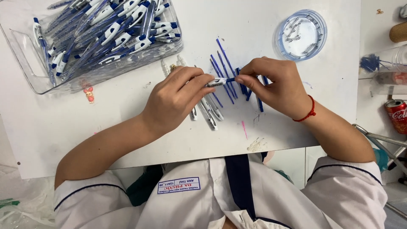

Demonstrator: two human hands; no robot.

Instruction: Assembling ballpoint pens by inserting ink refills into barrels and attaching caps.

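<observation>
The clear bin (29, 68) of pens at ten o'clock is cut off by the top edge, so its far wall is unseen. The left hand (174, 99) covers the upper ends of the white pen barrels (210, 112) beneath it. At three o'clock the red can (397, 115) runs off the right edge, and the springs (296, 29) in the round lid (316, 44) are too small to count.

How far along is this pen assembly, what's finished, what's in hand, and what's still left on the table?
Done: a clear bin at upper left is piled with assembled blue-and-white pens. In hand: the left hand holds a white pen barrel while the right hand feeds a blue refill into it. Left: several loose refills and empty barrels lie under the hands, and springs sit in a round lid.
</observation>
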